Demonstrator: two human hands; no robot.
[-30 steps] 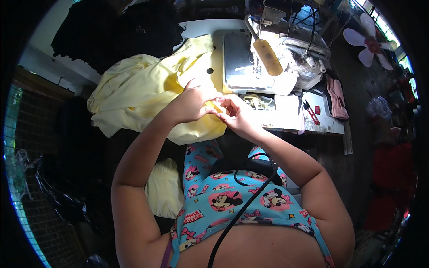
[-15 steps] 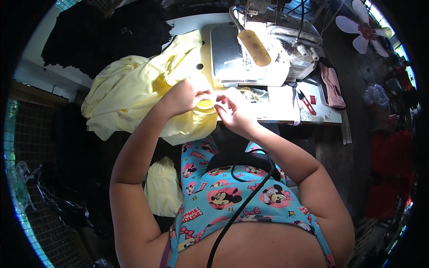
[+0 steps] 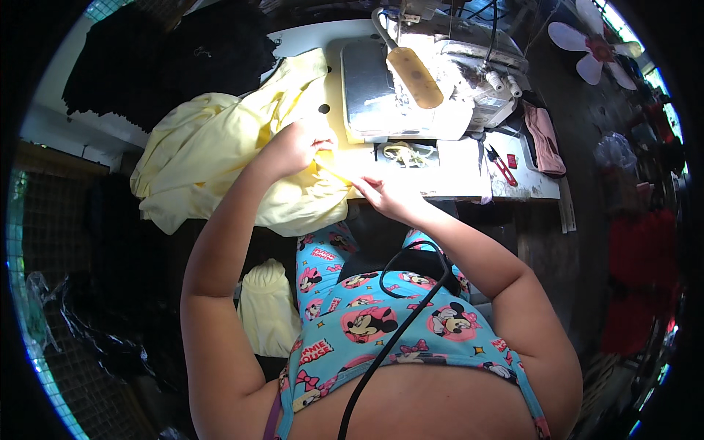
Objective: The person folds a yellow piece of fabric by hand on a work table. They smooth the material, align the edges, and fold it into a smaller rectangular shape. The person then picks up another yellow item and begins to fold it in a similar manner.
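Observation:
A large piece of pale yellow fabric spreads over the left part of the sewing table and hangs past its front edge. My left hand is closed on the fabric, fingers pinched together near its right end. Lower and to the right, my right hand pinches the fabric's edge between thumb and fingers. A short stretch of yellow cloth runs between the two hands. Strong light washes out the fingertips. Beyond them stands a sewing machine, lit by a yellowish lamp.
Black fabric is heaped at the back left. Right of my hands lie thread scraps, red-handled thread snips and a pink cloth item. A fan stands at the far right. More yellow fabric sits low at my left.
My left hand has shifted slightly left and away from me. My right hand has moved a little lower and its fingers have closed on the fabric edge, drawing the cloth out between the hands.

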